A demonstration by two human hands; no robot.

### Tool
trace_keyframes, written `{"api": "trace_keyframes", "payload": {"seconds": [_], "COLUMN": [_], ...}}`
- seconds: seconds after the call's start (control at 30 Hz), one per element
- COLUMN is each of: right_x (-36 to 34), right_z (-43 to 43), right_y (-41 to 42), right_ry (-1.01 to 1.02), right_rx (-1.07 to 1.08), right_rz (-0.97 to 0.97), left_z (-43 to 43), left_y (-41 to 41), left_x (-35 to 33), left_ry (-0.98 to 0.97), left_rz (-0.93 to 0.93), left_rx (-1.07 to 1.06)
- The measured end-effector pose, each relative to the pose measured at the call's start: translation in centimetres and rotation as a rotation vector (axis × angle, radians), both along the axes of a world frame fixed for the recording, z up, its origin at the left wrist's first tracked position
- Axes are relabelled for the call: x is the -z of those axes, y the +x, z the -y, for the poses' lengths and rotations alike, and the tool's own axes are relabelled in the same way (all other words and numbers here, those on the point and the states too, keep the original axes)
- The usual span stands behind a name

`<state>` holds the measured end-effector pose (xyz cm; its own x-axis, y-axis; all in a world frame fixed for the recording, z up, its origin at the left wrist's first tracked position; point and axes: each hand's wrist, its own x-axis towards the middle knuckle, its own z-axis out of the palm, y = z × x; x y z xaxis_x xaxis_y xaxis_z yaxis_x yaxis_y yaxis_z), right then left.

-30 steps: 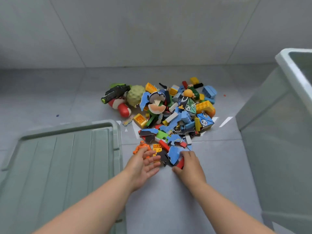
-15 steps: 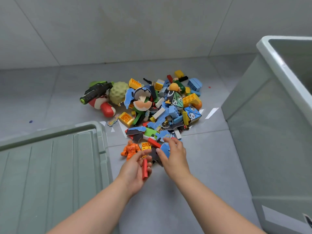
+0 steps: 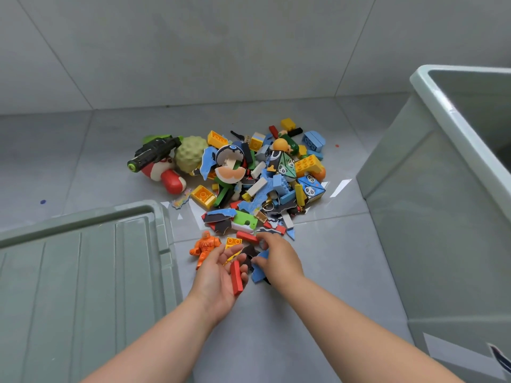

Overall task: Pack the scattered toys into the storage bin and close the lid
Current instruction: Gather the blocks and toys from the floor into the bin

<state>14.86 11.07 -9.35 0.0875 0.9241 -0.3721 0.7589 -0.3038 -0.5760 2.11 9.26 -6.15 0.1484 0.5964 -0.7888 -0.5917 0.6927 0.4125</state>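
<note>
A heap of toys [image 3: 262, 178] lies on the grey floor: building bricks, foam puzzle pieces, panda cubes. My left hand [image 3: 217, 275] is at the heap's near edge, palm up and cupped, and a red block [image 3: 236, 277] lies across its fingers. My right hand [image 3: 278, 258] is palm down just to the right, its thumb and fingers curled round a blue foam piece [image 3: 260, 272] and dark pieces under it. An orange figure [image 3: 204, 246] lies beside my left thumb. The pale green storage bin [image 3: 431, 106] stands open at the right. Its lid [image 3: 83, 272] lies flat at the left.
A black and green toy gun [image 3: 154, 152], a bumpy green ball [image 3: 190, 153] and a red and white toy [image 3: 168, 178] lie at the heap's left. White tape marks [image 3: 341, 187] are stuck on the floor. A tiled wall rises behind.
My left hand has turned palm up and now carries the red block. My right hand has moved onto the blue and dark pieces and closed on them. The view has shifted right toward the bin.
</note>
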Motion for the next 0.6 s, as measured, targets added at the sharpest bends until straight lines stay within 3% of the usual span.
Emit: {"api": "trace_keyframes", "payload": {"seconds": [0.33,0.43,0.5,0.6], "right_x": [-2.9,-4.9,-5.0,-3.5], "right_z": [3.1,5.3,6.0,4.9], "right_y": [-0.1,-1.4,-2.5,-2.1], "right_ry": [0.096,0.112,0.107,0.156], "right_rx": [0.686,0.713,0.589,0.466], "right_rz": [-0.709,-0.952,-0.946,-0.661], "left_z": [1.3,1.8,2.0,2.3], "left_y": [-2.6,-2.7,-2.7,-2.6], "left_x": [0.2,0.1,-0.1,-0.1], "left_ry": [0.020,0.018,0.011,0.022], "left_rz": [0.027,0.083,0.126,0.111], "left_rx": [-0.052,-0.001,0.029,0.050]}}
